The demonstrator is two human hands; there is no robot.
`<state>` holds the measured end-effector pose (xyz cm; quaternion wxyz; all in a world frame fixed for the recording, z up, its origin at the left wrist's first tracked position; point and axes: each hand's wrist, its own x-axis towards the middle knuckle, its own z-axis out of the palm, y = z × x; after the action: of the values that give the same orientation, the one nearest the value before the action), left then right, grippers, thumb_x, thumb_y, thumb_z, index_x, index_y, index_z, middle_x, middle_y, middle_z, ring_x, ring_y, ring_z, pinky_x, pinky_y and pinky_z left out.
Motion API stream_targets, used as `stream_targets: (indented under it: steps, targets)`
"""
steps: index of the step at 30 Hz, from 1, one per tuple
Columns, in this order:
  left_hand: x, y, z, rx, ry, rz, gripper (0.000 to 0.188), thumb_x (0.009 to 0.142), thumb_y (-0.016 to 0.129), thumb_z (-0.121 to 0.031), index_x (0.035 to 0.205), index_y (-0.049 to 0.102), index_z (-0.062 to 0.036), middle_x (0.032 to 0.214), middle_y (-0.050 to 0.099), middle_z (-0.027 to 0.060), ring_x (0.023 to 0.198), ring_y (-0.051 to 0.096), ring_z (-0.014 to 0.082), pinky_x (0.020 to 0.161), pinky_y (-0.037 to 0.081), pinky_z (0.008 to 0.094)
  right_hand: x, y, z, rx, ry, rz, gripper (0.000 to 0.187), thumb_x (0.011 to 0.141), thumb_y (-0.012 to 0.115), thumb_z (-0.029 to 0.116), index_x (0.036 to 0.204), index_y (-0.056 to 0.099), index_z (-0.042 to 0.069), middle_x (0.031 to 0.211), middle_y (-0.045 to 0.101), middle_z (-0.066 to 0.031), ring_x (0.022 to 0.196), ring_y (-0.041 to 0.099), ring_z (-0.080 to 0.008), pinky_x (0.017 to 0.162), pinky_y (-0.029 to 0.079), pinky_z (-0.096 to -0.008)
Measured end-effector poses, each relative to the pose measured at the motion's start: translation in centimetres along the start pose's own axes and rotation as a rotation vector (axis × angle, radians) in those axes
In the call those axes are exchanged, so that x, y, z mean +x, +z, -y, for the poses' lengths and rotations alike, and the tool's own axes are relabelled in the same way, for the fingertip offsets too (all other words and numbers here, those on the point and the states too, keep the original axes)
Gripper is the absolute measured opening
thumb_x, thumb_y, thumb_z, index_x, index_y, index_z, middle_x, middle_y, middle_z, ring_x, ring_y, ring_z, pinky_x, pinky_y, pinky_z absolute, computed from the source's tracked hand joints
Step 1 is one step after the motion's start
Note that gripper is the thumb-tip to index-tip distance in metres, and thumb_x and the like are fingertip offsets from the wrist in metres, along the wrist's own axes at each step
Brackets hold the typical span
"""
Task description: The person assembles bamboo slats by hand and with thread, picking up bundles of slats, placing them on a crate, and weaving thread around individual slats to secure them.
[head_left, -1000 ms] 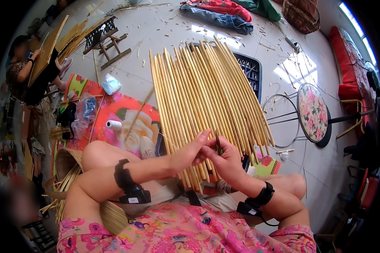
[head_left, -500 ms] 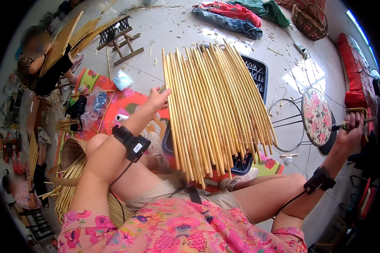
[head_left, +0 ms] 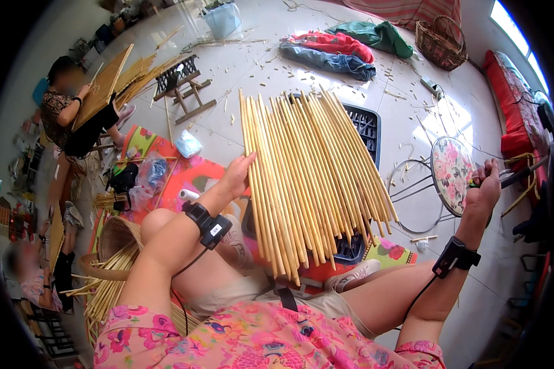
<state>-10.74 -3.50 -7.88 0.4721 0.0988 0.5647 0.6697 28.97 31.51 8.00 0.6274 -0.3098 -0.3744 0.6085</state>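
A row of pale yellow sticks point(head_left: 317, 178), side by side like a mat, spans the space before my knees. My left hand point(head_left: 235, 176) is at its left edge, thumb and fingers closed on the outer stick. My right hand point(head_left: 485, 186) is raised off to the right, well apart from the sticks, fingers bent together; whatever it holds is too small to make out. Beneath the sticks a black plastic crate point(head_left: 364, 126) partly shows. A woven basket point(head_left: 120, 237) with loose sticks point(head_left: 108, 286) stands by my left knee.
A round floral-topped stool point(head_left: 452, 169) stands beside my right hand. Two people point(head_left: 61, 107) point(head_left: 31, 277) sit at the left. A folding stool point(head_left: 184, 86), clothes point(head_left: 332, 52), a wicker basket point(head_left: 442, 46) and stick offcuts lie farther off. A power strip point(head_left: 431, 86) trails cables.
My right hand has come inward to the left, over the floral stool's edge. My left hand stays at the stick mat's left edge. The whole view has shifted slightly.
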Motion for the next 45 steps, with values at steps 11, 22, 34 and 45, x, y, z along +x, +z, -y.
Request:
stream_targets:
  steps: [11,22,34,45]
  targets:
    - [-4.9,7.5,-8.7,-0.363,0.261,0.260,0.032,0.094,0.038,-0.023,0.113,0.049,0.0000,0.103,0.059,0.0095,0.093,0.058,0.0181,0.083,0.047,0.0319,-1.6,3.3,-2.0,-0.115,0.079,-0.077,0.026,0.090,0.050,0.023,0.068,0.047,0.010,0.052,0.032,0.0050,0.043,0.026,-0.0057,0.041,0.021,-0.0219]
    - [-10.3,1.1,-22.1,-0.307,0.724,-0.104,0.023,0.090,0.047,-0.020,0.102,0.053,-0.0016,0.092,0.060,0.0085,0.083,0.060,0.0195,0.072,0.052,0.0346,0.3,2.5,-4.6,-0.088,0.182,0.032,0.024,0.089,0.052,0.022,0.070,0.048,0.009,0.051,0.030,0.0066,0.042,0.024,-0.0032,0.038,0.018,-0.0205]
    - [-19.8,-23.7,-29.6,-0.445,1.068,-0.896,0.028,0.090,0.047,-0.013,0.114,0.042,0.0004,0.113,0.049,0.0142,0.099,0.053,0.0297,0.080,0.049,0.0457,-2.7,6.1,-5.3,-0.325,0.139,-0.005,0.023,0.087,0.056,0.027,0.070,0.049,0.013,0.057,0.032,0.0078,0.046,0.025,-0.0028,0.041,0.019,-0.0200]
    - [-19.4,-39.0,-22.0,-0.560,0.588,-1.492,0.039,0.082,0.047,-0.015,0.117,0.044,0.0025,0.110,0.052,0.0128,0.093,0.056,0.0247,0.070,0.049,0.0325,-5.7,9.2,-5.3,-0.366,0.101,0.010,0.023,0.087,0.056,0.023,0.067,0.052,0.011,0.050,0.032,0.0073,0.041,0.023,-0.0018,0.038,0.016,-0.0200]
